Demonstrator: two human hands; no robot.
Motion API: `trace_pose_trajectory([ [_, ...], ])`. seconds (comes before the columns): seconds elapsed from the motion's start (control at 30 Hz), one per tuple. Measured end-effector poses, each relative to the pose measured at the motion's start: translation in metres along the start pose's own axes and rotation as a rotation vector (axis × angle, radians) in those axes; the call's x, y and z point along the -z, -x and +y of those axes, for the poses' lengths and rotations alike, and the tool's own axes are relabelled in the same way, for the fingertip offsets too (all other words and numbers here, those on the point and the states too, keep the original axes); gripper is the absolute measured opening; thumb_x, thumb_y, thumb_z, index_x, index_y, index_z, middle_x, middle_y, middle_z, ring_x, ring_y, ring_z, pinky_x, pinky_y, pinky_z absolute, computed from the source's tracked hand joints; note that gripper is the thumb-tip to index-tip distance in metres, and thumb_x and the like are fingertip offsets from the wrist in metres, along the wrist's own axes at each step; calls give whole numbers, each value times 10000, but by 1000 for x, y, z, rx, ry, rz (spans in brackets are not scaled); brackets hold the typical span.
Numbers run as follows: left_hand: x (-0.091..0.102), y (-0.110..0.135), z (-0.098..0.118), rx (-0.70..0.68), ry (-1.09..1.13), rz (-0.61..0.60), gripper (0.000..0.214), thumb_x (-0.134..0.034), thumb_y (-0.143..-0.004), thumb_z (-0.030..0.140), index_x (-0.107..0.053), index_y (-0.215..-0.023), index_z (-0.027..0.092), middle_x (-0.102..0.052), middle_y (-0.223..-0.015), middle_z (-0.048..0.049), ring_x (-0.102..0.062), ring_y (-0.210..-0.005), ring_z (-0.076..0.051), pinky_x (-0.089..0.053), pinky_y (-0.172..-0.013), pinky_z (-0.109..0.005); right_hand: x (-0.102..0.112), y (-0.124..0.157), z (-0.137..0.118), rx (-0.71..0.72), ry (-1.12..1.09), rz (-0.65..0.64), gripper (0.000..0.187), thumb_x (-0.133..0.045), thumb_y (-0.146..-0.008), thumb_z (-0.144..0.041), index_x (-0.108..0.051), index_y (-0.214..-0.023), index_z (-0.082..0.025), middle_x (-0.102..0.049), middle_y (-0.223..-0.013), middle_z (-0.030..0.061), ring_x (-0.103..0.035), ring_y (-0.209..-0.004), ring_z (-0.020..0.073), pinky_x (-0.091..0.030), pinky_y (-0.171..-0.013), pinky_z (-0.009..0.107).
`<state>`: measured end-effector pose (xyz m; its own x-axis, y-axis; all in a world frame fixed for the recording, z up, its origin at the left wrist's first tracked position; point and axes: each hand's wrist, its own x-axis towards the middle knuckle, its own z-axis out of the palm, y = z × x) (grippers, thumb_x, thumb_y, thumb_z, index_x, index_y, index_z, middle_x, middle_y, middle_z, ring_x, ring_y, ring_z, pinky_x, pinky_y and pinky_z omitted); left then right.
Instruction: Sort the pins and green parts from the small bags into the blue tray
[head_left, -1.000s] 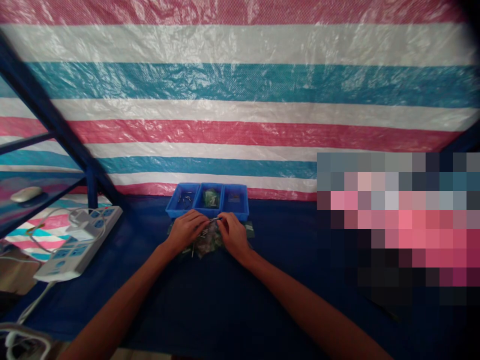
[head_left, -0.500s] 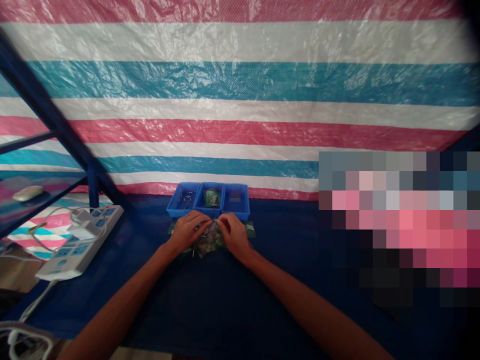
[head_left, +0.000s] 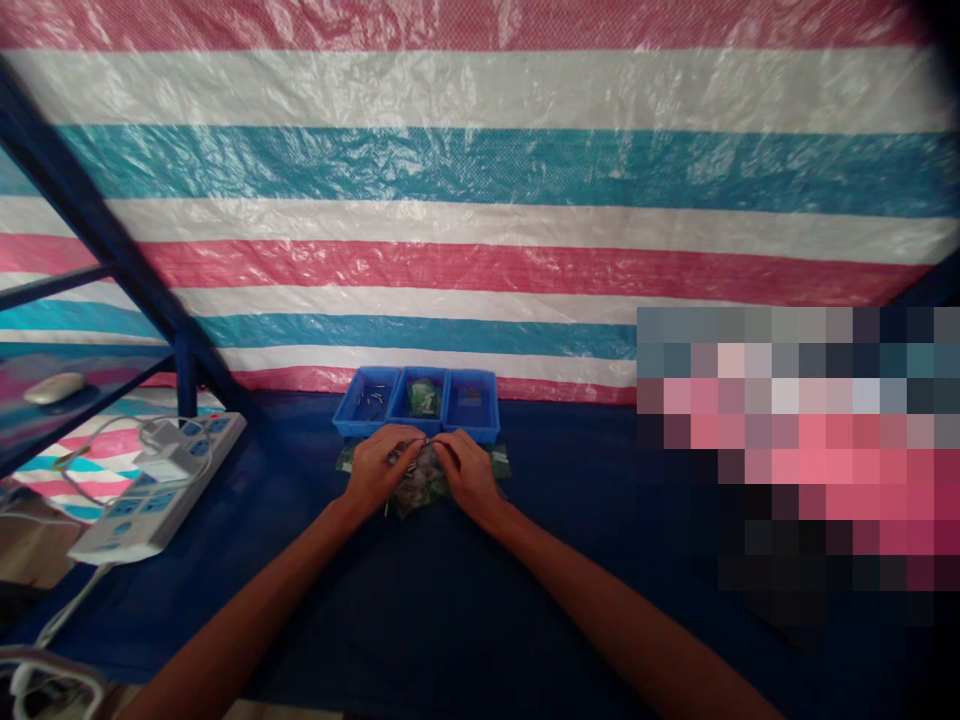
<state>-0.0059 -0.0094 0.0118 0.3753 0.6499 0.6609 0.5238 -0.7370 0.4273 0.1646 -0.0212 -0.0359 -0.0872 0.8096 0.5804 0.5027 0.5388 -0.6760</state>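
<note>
My left hand [head_left: 381, 467] and my right hand [head_left: 466, 470] meet fingertip to fingertip over clear plastic bags [head_left: 420, 485] on the dark blue tabletop. Both are closed in a pinch. A tiny dark or metallic piece seems to sit between the fingertips, too small to name. Small shiny parts show among the bags beside my left fingers. Just behind the hands stand three joined blue bins. The left bin [head_left: 346, 410] has several slim metal pieces in it, the middle bin [head_left: 420, 428] a greenish plastic bag, and the right bin [head_left: 487, 415] a small flat item.
On the left lies a white power strip [head_left: 161, 500] with a plugged-in adapter [head_left: 169, 460] and loose cable. Beyond it, a white computer mouse [head_left: 56, 388] rests on a shelf. A striped plastic sheet [head_left: 480, 170] hangs behind the table [head_left: 405, 610]. Part of the right side is pixelated.
The left fingers have shifted slightly, with the thumb raised closer to the index fingertip. Both hands stay over the bags; the bins have not moved.
</note>
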Motion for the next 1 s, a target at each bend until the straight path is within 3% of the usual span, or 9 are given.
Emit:
trace_pose_trajectory([
  [0.17, 1, 3, -2, 125, 9, 35, 169, -454, -929, 271, -589, -996, 196, -698, -996, -47, -651, -921, -173, -515, -824, -306, 1, -1, -1, -11, -17, 23, 251, -384, -953, -247, -618, -1020, -187, -636, -938, 65, -587, -900, 176, -440, -831, 279],
  [0.3, -3, 5, -10, 62, -70, -7, 183, -448, -932, 264, -613, -961, 191, -693, -898, -47, -635, -880, -185, -499, -813, -328, 1, -1, -1, -20, -24, 23, 266, -369, -956, -249, -620, -1017, -185, -637, -931, 65, -586, -891, 179, -440, -830, 286],
  [0.47, -8, 7, -19, -60, -142, -78, 246, -464, -933, 261, -622, -1112, 199, -692, -957, -50, -620, -864, -171, -482, -797, -315, -1, 1, 2, -46, -47, 62, 272, -365, -952, -250, -607, -1054, -177, -645, -1002, 70, -588, -951, 184, -429, -872, 294],
  [0.57, -9, 8, -26, -81, -139, -113, 230, -482, -926, 270, -667, -1046, 207, -693, -917, -47, -621, -826, -159, -484, -767, -297, -2, 2, 3, -103, -44, 90, 282, -383, -942, -263, -579, -1121, -168, -641, -1069, 78, -598, -971, 192, -437, -871, 300],
  [0.73, -13, 12, -36, -130, -63, -58, 213, -502, -916, 254, -693, -993, 202, -716, -942, -48, -646, -862, -159, -501, -793, -285, -2, 3, 3, -130, -58, 96, 298, -393, -936, -283, -569, -1146, -166, -648, -1051, 76, -616, -922, 191, -455, -829, 293],
  [1.0, -12, 12, -27, 6, -111, -36, 257, -503, -914, 294, -657, -1107, 224, -723, -988, -26, -671, -887, -164, -514, -831, -280, 0, 1, 2, -36, -72, 66, 244, -399, -935, -254, -616, -1018, -177, -648, -964, 65, -599, -908, 187, -435, -828, 290],
])
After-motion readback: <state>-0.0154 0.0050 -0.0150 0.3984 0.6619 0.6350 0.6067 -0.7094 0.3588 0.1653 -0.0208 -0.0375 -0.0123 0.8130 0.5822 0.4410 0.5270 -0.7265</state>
